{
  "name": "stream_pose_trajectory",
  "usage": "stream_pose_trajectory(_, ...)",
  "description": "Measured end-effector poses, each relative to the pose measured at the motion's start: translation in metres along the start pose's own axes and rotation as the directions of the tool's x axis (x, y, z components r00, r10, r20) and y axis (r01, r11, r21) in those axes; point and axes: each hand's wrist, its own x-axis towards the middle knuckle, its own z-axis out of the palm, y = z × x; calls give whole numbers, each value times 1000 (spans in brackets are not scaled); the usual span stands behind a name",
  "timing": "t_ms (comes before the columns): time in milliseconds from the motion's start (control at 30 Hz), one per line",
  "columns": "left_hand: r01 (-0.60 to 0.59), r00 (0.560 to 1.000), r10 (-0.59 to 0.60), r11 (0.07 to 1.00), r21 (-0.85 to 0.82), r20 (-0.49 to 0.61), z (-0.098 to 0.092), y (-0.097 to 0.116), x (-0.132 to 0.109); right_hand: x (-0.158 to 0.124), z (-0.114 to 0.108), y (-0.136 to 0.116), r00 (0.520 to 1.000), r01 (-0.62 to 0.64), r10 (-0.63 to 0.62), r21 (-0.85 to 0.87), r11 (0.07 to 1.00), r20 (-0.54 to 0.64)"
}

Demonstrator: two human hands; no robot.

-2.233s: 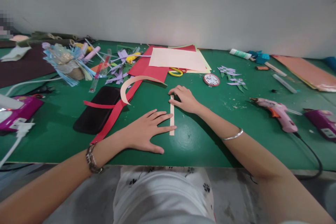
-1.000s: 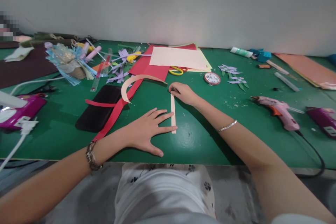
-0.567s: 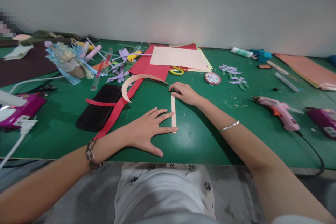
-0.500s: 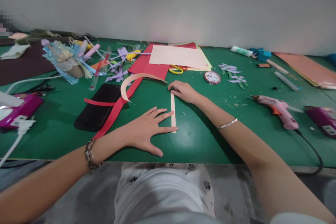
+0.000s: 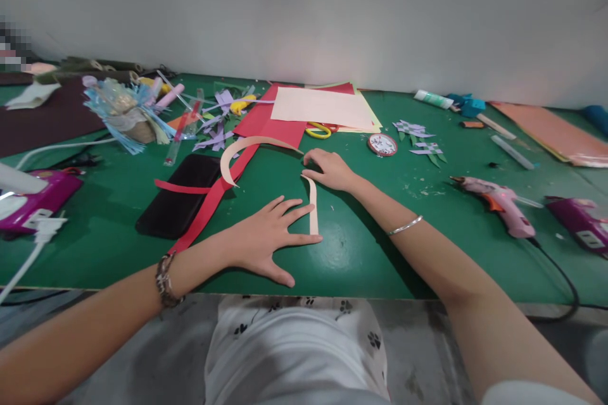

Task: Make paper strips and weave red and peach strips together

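Observation:
A pale peach paper strip (image 5: 313, 205) runs along the green table in front of me. My left hand (image 5: 266, 237) lies with fingers spread, two fingertips pressing the strip near its lower end and middle. At the strip's far end is my right hand (image 5: 330, 169), its thumb apart from the bent fingers. The far end curls up beside that thumb; nothing shows gripped. A second, curved peach strip (image 5: 231, 155) lies to the left of the right hand. Red paper strips (image 5: 209, 209) cross a black phone (image 5: 178, 199) left of my left hand.
Peach and red paper sheets (image 5: 323, 104) lie at the back, with yellow-handled scissors (image 5: 317, 131) by their edge. A pink glue gun (image 5: 498, 202) lies at right near a purple power strip (image 5: 582, 224). Purple woven paper pieces (image 5: 413, 129) and a round tin (image 5: 382, 144) sit behind my right hand.
The right thumb has parted from the fingers and slid slightly toward me. The strip's far end, flat before, now bends up and leftward. My left hand stays in place.

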Motion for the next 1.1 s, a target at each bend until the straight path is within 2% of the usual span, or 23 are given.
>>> stream_pose_trajectory(167, 15, 1000, -15, 1000, -27, -7, 3, 0, -1, 0, -3, 6, 1000, -5, 1, 161, 987, 25)
stream_pose_trajectory(333, 32, 999, -32, 999, -33, 8, 2, 1, -1, -1, -5, 9, 992, 82, -88, 75, 994, 89)
stream_pose_trajectory(433, 27, 1000, -27, 999, -32, 12, 3, 0, -1, -1, -4, 9, 993, 75, -80, 64, 995, 82)
stream_pose_trajectory(667, 21, 1000, -21, 999, -39, 19, 3, 0, -1, 0, 0, 1, 996, 69, -64, -89, 994, 55)
stream_pose_trajectory(967, -8, 999, 10, 998, -58, 31, 1, -1, -4, 1, -3, 5, 999, 41, -41, 24, 999, -24)
stream_pose_trajectory(1100, -12, 998, 17, 996, -88, 57, -6, 0, -7, 2, -7, 7, 999, 2, -1, 13, 1000, -45)
